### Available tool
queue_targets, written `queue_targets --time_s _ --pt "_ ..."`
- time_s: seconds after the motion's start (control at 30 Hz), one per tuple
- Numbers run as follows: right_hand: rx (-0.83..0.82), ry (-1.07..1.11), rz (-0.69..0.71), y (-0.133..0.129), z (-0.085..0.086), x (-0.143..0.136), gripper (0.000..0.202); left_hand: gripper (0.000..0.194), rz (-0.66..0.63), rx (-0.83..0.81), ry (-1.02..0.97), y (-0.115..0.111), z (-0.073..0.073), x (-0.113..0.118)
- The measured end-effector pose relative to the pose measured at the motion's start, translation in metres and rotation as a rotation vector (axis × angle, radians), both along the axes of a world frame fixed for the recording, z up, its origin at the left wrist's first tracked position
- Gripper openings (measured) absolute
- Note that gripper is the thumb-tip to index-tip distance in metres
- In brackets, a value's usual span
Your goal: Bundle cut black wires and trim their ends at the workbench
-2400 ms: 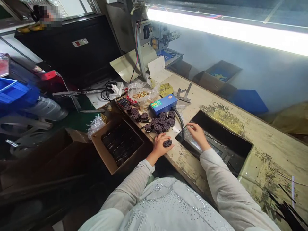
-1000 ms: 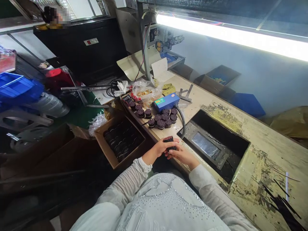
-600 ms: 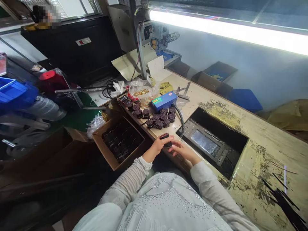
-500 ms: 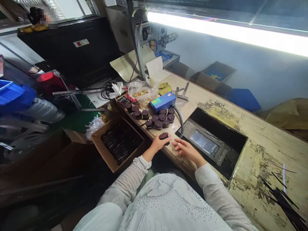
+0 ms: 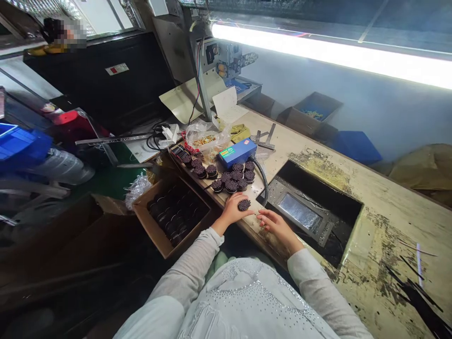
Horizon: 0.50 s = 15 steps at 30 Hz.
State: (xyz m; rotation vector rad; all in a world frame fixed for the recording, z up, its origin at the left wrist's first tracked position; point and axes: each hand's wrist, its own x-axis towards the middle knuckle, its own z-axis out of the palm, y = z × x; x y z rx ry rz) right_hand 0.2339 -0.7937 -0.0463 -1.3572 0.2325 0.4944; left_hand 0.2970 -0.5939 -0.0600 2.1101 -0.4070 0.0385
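Note:
My left hand is at the table's near edge, its fingers curved round a bundle of thin black pieces whose round, dotted end faces up. My right hand is just to the right, fingers apart and nothing in them. A small gap separates the two hands. Just beyond my left hand, several similar black bundles stand close together on the table, with dark ends upward. What ties them is too small to make out.
A blue box with a ribbed black hose stands behind the bundles. Left of the table, a cardboard box holds several black bundles. A screen sits in a recess to the right. A metal square lies farther back.
The bundle in my left hand has turned so that its end faces up, and my left fingers have shifted round it. My right hand stays nearby, moved very slightly.

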Motion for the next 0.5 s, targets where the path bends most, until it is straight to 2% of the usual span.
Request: queue_targets --time_s 0.13,0.3,0.4,0.5 --pt "-0.007 0.004 0.016 -0.001 0.002 0.000 0.047 0.036 0.025 0.020 0.018 -0.003 0.000 -0.003" --pt "-0.042 -0.046 0.009 0.001 -0.001 0.000 0.045 0.035 0.083 -0.004 0.070 -0.005 0.002 -0.004" --pt "-0.152 -0.177 -0.128 0.010 -0.002 -0.001 0.045 0.028 0.156 -0.189 0.170 -0.014 0.008 -0.006" --pt "-0.246 -0.309 -0.235 0.026 0.001 0.000 0.042 0.029 0.237 -0.544 0.387 -0.033 0.020 -0.015"
